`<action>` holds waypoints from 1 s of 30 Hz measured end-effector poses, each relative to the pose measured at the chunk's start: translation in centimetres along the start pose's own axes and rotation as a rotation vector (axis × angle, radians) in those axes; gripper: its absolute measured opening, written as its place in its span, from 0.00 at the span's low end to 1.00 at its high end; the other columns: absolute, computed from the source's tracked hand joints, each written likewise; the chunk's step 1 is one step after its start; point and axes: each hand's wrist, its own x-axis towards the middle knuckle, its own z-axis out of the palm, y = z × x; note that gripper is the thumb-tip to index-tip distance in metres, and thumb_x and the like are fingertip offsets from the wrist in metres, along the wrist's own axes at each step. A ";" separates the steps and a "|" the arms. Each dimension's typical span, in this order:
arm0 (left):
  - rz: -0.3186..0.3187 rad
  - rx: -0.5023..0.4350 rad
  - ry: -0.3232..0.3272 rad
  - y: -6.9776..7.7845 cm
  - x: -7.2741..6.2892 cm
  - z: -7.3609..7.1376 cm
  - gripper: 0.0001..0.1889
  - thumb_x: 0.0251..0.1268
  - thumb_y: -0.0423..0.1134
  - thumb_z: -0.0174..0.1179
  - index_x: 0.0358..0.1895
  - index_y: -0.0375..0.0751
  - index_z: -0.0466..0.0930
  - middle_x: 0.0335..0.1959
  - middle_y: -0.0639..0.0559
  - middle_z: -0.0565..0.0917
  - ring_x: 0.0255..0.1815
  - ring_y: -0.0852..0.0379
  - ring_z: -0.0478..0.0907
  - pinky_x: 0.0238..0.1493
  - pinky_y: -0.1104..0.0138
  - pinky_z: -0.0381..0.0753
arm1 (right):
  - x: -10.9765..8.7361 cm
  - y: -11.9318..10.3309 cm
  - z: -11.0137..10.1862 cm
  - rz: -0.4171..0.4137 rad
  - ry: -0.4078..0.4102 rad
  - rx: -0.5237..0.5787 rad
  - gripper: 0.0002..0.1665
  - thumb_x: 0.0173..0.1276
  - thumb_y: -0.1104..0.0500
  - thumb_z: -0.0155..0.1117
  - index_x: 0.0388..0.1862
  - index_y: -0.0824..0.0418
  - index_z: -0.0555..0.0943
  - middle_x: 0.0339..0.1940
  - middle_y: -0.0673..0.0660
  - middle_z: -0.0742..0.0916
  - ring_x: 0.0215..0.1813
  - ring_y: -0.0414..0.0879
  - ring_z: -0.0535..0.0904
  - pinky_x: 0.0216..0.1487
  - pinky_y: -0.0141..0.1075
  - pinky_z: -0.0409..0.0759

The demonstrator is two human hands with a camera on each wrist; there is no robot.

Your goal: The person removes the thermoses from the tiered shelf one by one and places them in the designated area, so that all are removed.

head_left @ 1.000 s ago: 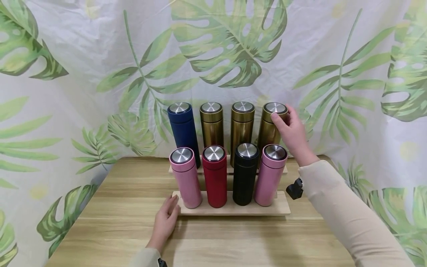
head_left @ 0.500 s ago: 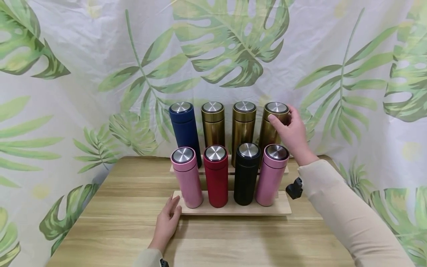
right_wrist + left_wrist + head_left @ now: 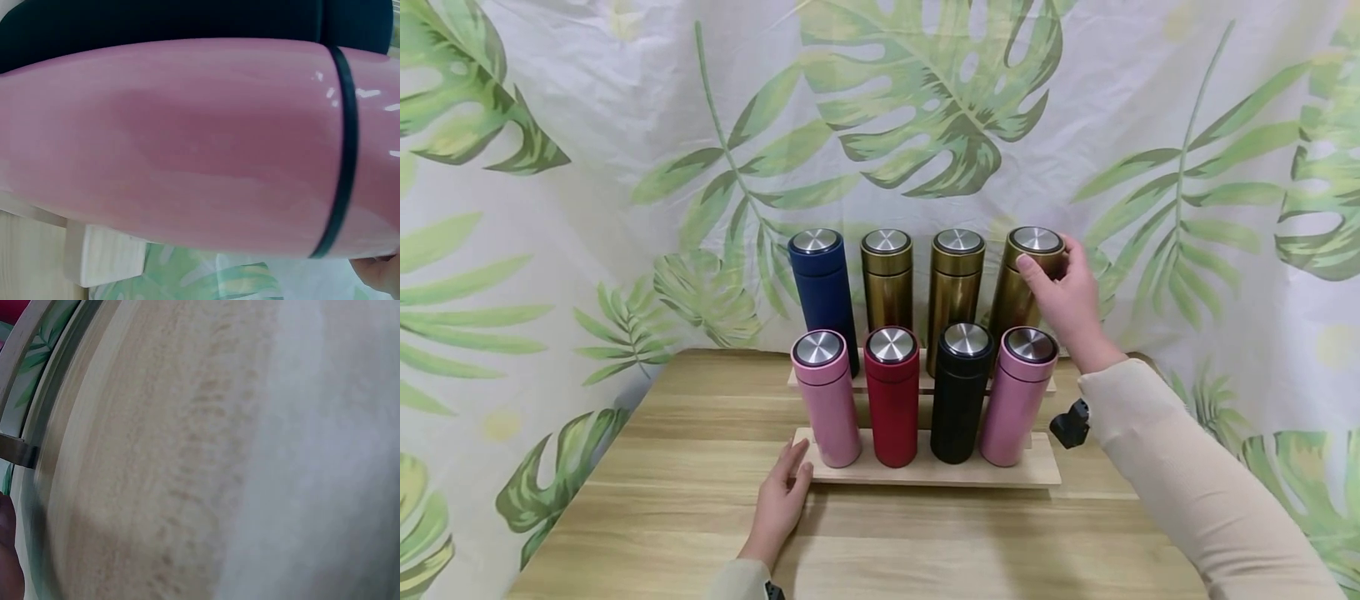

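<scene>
In the head view my right hand (image 3: pixel 1071 296) grips the upper part of the rightmost gold thermos bottle (image 3: pixel 1018 287) in the back row, thumb on its near side. This bottle leans slightly right at the top. My left hand (image 3: pixel 781 498) rests with relaxed fingers against the left end of the two-tier wooden rack (image 3: pixel 917 477). In front stand a pink bottle (image 3: pixel 829 408), a red one (image 3: pixel 892 408), a black one (image 3: pixel 958 408) and another pink bottle (image 3: pixel 1017 408). The right wrist view is filled by a pink bottle (image 3: pixel 187 150), with a fingertip (image 3: pixel 378 275) at the corner.
Beside the held bottle in the back row stand two more gold bottles (image 3: pixel 957 292) (image 3: pixel 887 292) and a blue bottle (image 3: pixel 822 292). The rack sits on a wood-grain table (image 3: pixel 700 442). A leaf-print cloth (image 3: pixel 625 108) hangs close behind.
The rightmost gold bottle has shifted slightly right and up relative to its neighbour, with my right hand on it. The whole head view has drifted a little; my left hand stays at the rack.
</scene>
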 end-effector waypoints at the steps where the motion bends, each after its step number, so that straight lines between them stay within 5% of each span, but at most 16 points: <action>1: -0.001 0.001 0.000 0.0 0.0 0.0 0.22 0.70 0.42 0.50 0.65 0.42 0.67 0.70 0.39 0.59 0.70 0.41 0.56 0.67 0.49 0.55 | 0.1 -0.1 -0.1 -0.007 0.010 -0.003 0.34 0.65 0.51 0.60 0.65 0.64 0.62 0.51 0.63 0.79 0.47 0.41 0.72 0.47 0.27 0.70; 20: -0.035 -0.022 0.025 0.3 -0.2 0.4 0.21 0.70 0.41 0.49 0.65 0.42 0.67 0.68 0.39 0.63 0.68 0.40 0.58 0.62 0.51 0.66 | 1.3 -1.3 -2.6 -0.061 0.101 0.063 0.33 0.64 0.54 0.60 0.64 0.65 0.62 0.41 0.46 0.75 0.44 0.36 0.71 0.46 0.27 0.69; 30: -0.074 -0.004 0.026 0.3 -0.3 0.7 0.22 0.71 0.42 0.47 0.66 0.46 0.65 0.66 0.45 0.68 0.51 0.49 0.74 0.52 0.56 0.72 | 1.8 -1.4 -4.7 -0.065 0.160 0.055 0.33 0.64 0.56 0.60 0.65 0.65 0.61 0.43 0.46 0.74 0.46 0.35 0.70 0.48 0.27 0.69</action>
